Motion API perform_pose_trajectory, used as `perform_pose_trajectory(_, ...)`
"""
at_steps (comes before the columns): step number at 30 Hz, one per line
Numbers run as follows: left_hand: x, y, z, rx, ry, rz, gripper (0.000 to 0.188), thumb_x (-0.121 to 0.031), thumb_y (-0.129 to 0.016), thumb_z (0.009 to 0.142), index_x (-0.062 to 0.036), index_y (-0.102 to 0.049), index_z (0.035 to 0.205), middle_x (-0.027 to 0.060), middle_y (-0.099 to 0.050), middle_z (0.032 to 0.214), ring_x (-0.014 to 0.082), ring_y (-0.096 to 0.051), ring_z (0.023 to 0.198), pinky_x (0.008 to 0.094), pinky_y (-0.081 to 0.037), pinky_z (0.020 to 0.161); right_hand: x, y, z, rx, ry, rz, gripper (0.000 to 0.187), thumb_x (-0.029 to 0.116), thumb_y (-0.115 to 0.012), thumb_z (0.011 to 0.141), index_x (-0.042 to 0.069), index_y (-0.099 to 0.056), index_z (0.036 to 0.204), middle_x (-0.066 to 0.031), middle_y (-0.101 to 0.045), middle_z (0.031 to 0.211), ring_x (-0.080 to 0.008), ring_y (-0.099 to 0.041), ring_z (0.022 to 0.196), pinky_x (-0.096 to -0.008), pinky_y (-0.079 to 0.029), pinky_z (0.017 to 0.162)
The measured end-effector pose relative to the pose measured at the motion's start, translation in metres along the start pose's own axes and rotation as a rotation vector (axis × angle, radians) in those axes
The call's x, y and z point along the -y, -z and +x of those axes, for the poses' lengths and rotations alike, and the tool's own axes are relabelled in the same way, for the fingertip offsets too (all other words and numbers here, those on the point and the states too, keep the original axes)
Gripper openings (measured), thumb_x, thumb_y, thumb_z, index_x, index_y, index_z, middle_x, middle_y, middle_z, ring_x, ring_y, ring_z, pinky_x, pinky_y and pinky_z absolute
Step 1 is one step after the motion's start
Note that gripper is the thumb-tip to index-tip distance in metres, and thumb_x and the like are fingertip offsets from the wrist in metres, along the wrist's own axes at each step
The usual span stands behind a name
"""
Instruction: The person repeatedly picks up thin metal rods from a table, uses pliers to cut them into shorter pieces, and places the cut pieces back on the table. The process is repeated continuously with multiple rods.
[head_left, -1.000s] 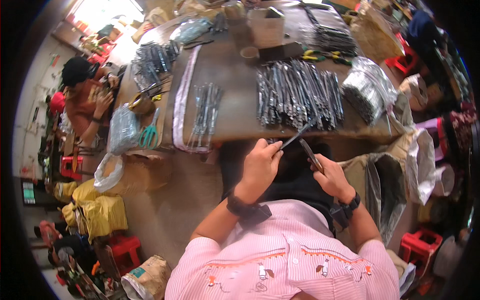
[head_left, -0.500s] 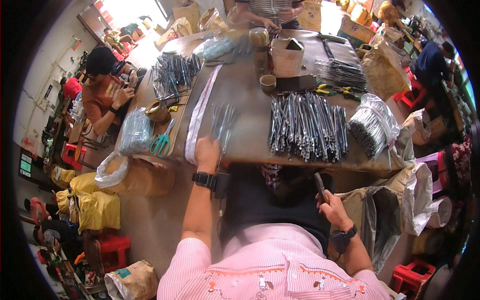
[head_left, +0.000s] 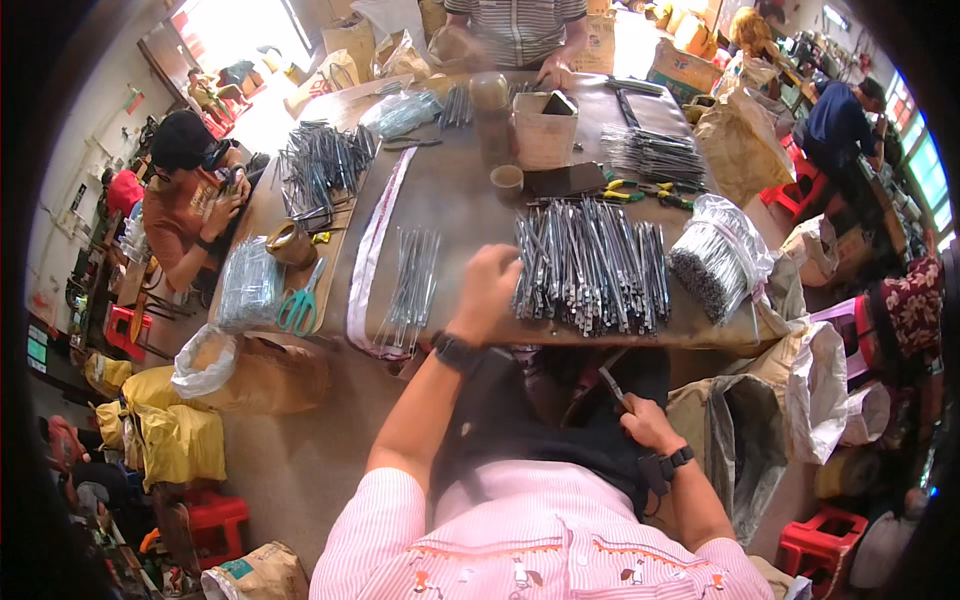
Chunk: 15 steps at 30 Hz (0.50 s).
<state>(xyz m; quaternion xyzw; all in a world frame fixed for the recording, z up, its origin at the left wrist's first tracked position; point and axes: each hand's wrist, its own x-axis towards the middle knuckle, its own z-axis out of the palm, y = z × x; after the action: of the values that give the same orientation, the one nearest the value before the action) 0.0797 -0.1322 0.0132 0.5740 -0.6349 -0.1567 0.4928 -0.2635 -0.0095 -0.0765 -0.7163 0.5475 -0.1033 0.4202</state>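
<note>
My left hand (head_left: pixel 490 287) is over the table's near edge, its fingers bent at the left side of a large pile of thin dark metal strips (head_left: pixel 592 265). Motion blur hides whether a strip is between those fingers. A smaller, looser group of thin strips (head_left: pixel 408 285) lies to the left of that hand. Low over my lap, my right hand (head_left: pixel 652 426) is closed around a slim grey hand tool (head_left: pixel 611 384) that points up and left; its exact kind is unclear.
A long white band (head_left: pixel 378 240) lies left of the loose strips, near teal-handled scissors (head_left: pixel 299 305). A plastic-wrapped bundle of rods (head_left: pixel 718 262) stands at the right. Yellow-and-black pliers (head_left: pixel 625 192) and a beige bin (head_left: pixel 545 135) sit farther back. Co-workers sit left and stand opposite.
My left hand has moved right, from the loose strips to the big pile. Those strips now lie flat on the table. The tool in my right hand has tipped farther left.
</note>
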Motion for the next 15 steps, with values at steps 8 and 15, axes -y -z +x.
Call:
perform_pose_trajectory(8,0.002,-0.052,0.039,0.224,0.238,0.084,0.029,-0.021,-0.068,0.078,0.0011,-0.065,0.097,0.0225,-0.065,0.095,0.0369,-0.062,0.091,0.0415,-0.048,0.081,0.001,-0.015,-0.009,0.016,0.058,-0.175,0.023,0.022,-0.051,0.079,0.004,-0.056,0.093,-0.0256,-0.062,0.081,-0.0456,-0.058,0.079,-0.0532,-0.045,0.070)
perform_pose_trajectory(15,0.021,-0.056,0.046,0.359,0.145,0.182,0.040,-0.028,-0.070,0.072,-0.0006,-0.065,0.100,0.0187,-0.067,0.085,0.0312,-0.065,0.081,0.0378,-0.051,0.078,-0.004,-0.006,0.004,0.028,0.036,-0.021,0.024,0.021,-0.052,0.078,0.003,-0.056,0.092,-0.0256,-0.062,0.084,-0.0460,-0.058,0.082,-0.0515,-0.046,0.072)
